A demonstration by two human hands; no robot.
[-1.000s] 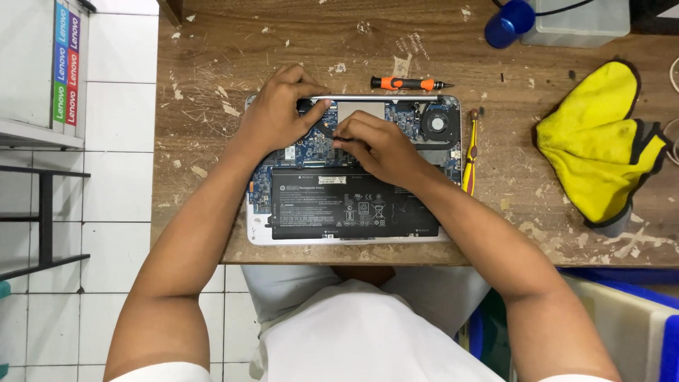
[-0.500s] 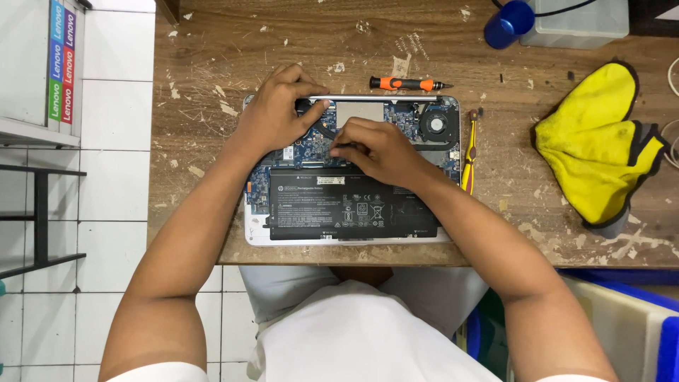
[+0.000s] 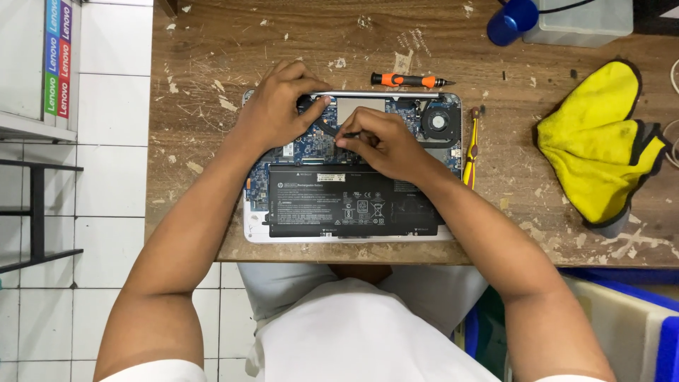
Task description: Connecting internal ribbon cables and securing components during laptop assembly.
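An opened laptop (image 3: 353, 233) lies bottom-up on the wooden table, showing a black battery (image 3: 346, 201), a blue circuit board and a round fan (image 3: 438, 122). My left hand (image 3: 279, 110) rests on the laptop's far left corner, fingers curled over its rim. My right hand (image 3: 382, 141) sits over the middle of the board, fingertips pinched around a small dark tool whose tip points down at the board. What lies under the fingers is hidden.
An orange-handled screwdriver (image 3: 407, 80) lies just beyond the laptop. A yellow-handled tool (image 3: 472, 145) lies along its right side. A yellow cloth (image 3: 601, 141) is at the right, a blue cap (image 3: 511, 21) and clear box (image 3: 587, 18) at the far edge. Tiled floor lies left.
My right hand has shifted slightly on the board; my left hand stays on the laptop's corner.
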